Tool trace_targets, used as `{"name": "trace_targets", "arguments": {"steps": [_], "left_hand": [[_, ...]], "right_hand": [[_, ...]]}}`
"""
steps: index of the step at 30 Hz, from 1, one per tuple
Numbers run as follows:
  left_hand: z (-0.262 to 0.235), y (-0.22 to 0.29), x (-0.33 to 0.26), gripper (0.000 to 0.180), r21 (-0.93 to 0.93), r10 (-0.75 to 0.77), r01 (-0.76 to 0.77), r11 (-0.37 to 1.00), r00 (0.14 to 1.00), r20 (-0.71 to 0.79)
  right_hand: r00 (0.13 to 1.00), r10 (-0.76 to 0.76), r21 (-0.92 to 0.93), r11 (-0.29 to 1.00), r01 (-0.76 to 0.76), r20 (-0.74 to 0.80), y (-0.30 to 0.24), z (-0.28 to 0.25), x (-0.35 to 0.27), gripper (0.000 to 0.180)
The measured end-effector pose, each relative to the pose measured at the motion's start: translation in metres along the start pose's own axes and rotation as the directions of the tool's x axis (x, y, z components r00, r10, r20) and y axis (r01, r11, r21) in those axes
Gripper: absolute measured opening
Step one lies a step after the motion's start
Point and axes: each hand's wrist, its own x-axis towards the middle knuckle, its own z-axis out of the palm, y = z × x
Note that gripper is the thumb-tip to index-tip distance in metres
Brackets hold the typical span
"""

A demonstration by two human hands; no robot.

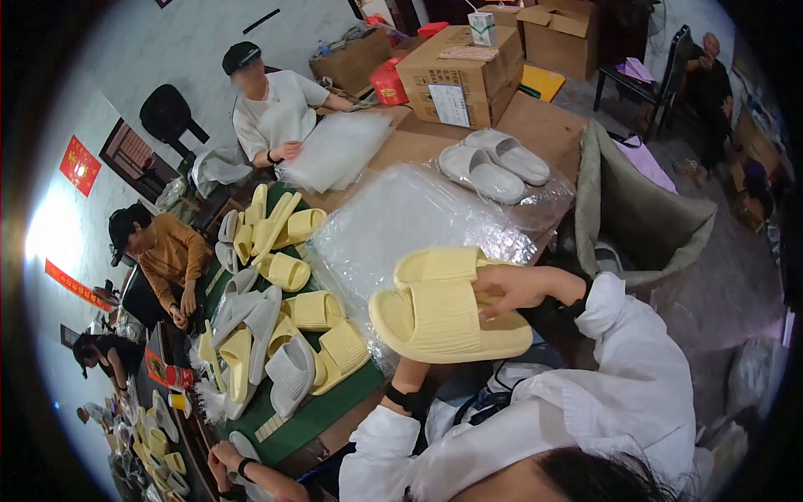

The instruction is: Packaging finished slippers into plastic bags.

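A pair of yellow slide slippers (427, 322) is up in front of me, side by side above the table's near edge. My right hand (512, 289) grips them from the right, fingers bent over the nearer slipper's strap and footbed. My left hand (410, 374) comes up beneath the nearer slipper, which hides its fingers. Just beyond the slippers lies a stack of clear plastic bags (418, 219). Two grey slippers (493, 166) rest on clear plastic at the far right of the table.
Yellow and grey slippers (288, 368) crowd the green table surface (322, 422) to my left. A large cardboard box (464, 71) stands at the back, an open greenish sack (640, 213) on the right. Across the table, a co-worker (280, 117) handles plastic sheets (335, 151); other people sit further left.
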Motion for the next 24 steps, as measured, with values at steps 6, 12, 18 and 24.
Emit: {"name": "trace_targets", "arguments": {"steps": [6,12,18,24], "left_hand": [[-0.022,-0.013,0.018,0.024,0.180,-0.211,0.155,0.971,0.909,0.359],[-0.037,-0.022,0.031,0.009,-0.093,-0.418,0.410,0.908,0.903,-0.101],[-0.055,-0.021,0.033,0.015,0.119,-0.194,0.234,0.965,0.942,-0.275],[-0.053,0.000,0.022,0.018,0.169,-0.059,0.123,0.978,0.938,-0.343]], "right_hand": [[0.982,0.065,0.153,0.984,-0.092,0.175,0.007,-0.002,-0.023,0.049],[0.970,0.044,0.048,0.997,-0.057,0.239,-0.002,-0.005,-0.019,0.043],[0.974,0.219,-0.075,0.972,-0.224,-0.063,-0.006,0.006,-0.016,0.039],[0.928,0.185,-0.320,0.901,-0.292,-0.325,-0.010,0.021,-0.025,0.032]]}}
